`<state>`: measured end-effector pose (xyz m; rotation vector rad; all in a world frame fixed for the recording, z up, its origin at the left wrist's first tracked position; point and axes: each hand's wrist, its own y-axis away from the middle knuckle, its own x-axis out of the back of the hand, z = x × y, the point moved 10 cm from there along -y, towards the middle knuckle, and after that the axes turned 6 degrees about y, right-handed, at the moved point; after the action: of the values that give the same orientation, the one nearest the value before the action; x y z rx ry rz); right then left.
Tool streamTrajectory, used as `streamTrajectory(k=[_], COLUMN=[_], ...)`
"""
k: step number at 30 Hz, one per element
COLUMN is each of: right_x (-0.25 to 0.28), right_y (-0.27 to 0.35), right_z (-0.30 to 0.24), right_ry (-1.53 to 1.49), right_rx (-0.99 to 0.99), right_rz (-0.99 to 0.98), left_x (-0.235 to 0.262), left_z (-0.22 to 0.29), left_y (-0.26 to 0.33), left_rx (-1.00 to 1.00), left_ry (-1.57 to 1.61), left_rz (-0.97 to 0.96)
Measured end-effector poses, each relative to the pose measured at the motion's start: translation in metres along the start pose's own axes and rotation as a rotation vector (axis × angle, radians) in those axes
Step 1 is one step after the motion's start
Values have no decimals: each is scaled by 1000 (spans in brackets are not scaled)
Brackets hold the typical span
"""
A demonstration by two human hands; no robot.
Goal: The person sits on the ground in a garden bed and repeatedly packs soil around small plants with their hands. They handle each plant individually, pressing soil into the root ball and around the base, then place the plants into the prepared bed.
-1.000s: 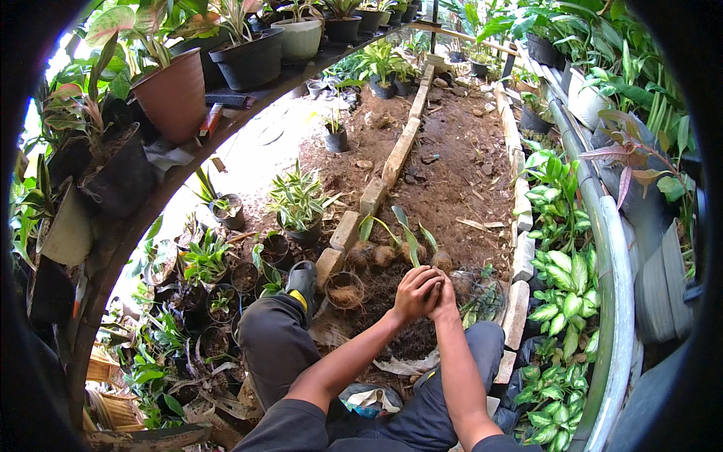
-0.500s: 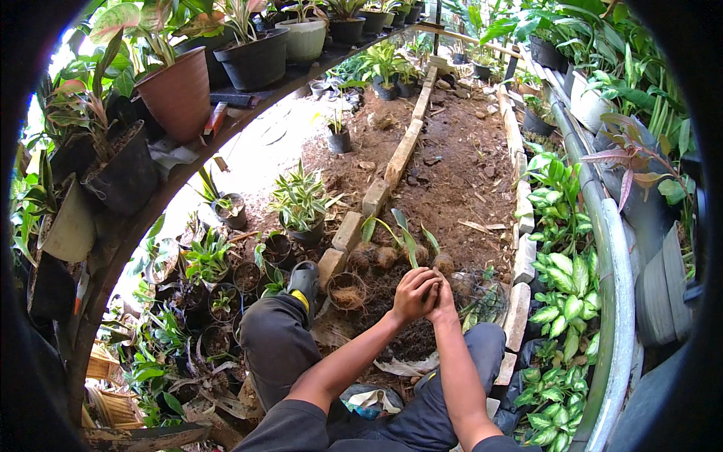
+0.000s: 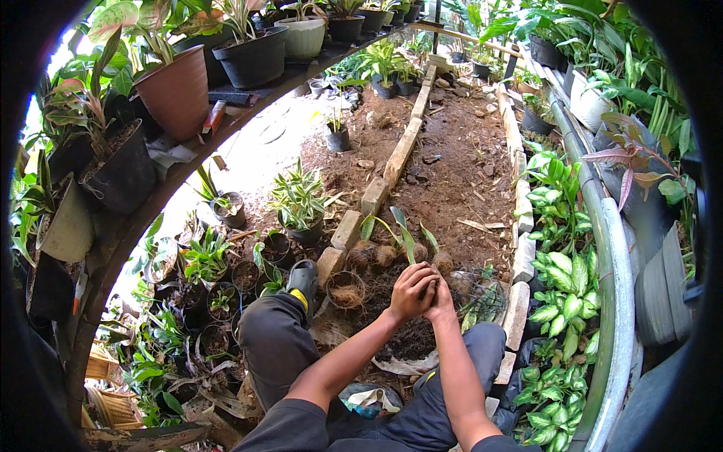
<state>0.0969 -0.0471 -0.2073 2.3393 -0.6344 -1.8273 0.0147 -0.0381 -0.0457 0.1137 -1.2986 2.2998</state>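
My left hand and my right hand are pressed together, fingers curled around something dark that they mostly hide. The fingers look soiled. Just beyond them, a long green leaf rises; whether it grows from what I hold cannot be told. Several brown, fibrous root balls with single leaves sit in a row against the soil there. Below my hands lies a heap of dark potting soil on a pale sheet. To the left stands a round pot filled with brown fibre.
A brick border runs along the left of the soil bed. Potted plants crowd the left, including a striped-leaf plant. A shelf of pots arches over the upper left. Leafy plants and a metal pipe line the right.
My joined hands have shifted very slightly, up and to the left, and the fingers have rolled a little. The plants and pots around them stay as they were.
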Motion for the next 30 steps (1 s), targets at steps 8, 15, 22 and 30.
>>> streamTrajectory(k=[8,15,22,30], right_x=[4,-5,6,28], right_y=[-2,-8,-13,-6], right_z=[2,15,15,-2], right_ry=[-18,-90,-7,83], right_rx=[-42,-121,-108,-86], right_rz=[-26,-87,-73,35], left_x=[-2,-4,-9,-16], left_z=[-2,3,0,2], left_y=[4,5,10,19], left_rx=[-12,-39,-14,-50], left_ry=[4,4,-17,-14], left_rz=[-13,-23,-53,-84])
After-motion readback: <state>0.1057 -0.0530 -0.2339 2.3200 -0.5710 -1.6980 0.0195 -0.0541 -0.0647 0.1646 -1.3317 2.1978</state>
